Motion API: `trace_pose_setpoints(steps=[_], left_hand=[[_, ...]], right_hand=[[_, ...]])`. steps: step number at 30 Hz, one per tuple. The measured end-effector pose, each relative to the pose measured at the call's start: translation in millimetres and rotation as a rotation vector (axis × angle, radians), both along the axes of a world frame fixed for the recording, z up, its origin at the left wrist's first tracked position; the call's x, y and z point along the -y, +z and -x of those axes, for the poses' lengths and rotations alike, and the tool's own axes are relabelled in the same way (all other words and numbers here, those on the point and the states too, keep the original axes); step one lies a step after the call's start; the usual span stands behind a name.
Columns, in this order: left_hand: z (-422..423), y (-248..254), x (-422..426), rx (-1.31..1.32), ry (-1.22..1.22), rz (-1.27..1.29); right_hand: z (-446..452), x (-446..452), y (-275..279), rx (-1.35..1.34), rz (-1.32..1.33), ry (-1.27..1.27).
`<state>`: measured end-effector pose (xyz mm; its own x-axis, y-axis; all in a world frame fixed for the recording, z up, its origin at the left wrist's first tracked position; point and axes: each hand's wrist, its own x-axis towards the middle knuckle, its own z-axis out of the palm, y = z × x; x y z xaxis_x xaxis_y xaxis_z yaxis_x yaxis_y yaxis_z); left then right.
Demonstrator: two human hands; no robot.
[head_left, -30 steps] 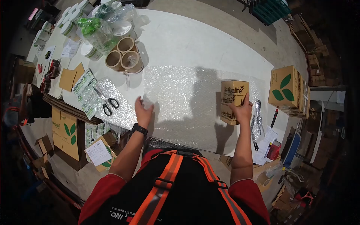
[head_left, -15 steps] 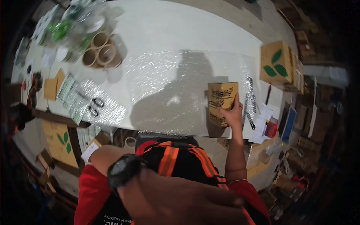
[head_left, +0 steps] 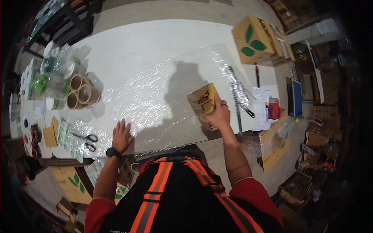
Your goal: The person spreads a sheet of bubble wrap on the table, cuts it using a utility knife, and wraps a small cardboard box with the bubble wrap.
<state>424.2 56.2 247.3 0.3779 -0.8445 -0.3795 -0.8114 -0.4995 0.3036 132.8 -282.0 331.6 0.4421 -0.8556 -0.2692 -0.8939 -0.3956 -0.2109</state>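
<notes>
My right hand (head_left: 219, 113) grips a small brown cardboard box (head_left: 202, 100) printed with black lettering. The box is tilted over the right part of a sheet of bubble wrap (head_left: 155, 89), and I cannot tell whether it touches the sheet. Fingers spread, my left hand (head_left: 122, 136) lies on the left front part of the wrap near the table edge. Left of that hand, a pair of black-handled scissors (head_left: 91, 143) rests on a smaller piece of wrap.
Cardboard tubes (head_left: 82, 92) stand at the left beside plastic jars and bottles (head_left: 52, 81). A larger carton (head_left: 260, 42) with green leaves sits at the back right. A long dark ruler-like strip (head_left: 235, 103), papers (head_left: 260, 106) and a red item (head_left: 274, 108) lie at the right.
My left hand has come down from in front of my chest onto the wrap. The box in my right hand has tilted and turned. The camera view has shifted.
</notes>
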Motion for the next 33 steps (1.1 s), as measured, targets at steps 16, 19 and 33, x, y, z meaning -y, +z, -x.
trace_pose_setpoints(steps=[16, 19, 33], left_hand=[[154.3, -130.5, -81.0, -0.178, 1.543, 0.816], [162.2, -84.3, -73.6, -1.129, 1.711, 0.526], [221.3, 132.1, 63.3, -1.083, 1.171, 0.814]], right_hand=[[223.6, 172.2, 21.2, -0.005, 0.175, -0.474], [243.8, 204.2, -13.8, 0.019, 0.178, -0.457], [116.7, -58.9, 36.1, 0.630, -0.033, 1.106]])
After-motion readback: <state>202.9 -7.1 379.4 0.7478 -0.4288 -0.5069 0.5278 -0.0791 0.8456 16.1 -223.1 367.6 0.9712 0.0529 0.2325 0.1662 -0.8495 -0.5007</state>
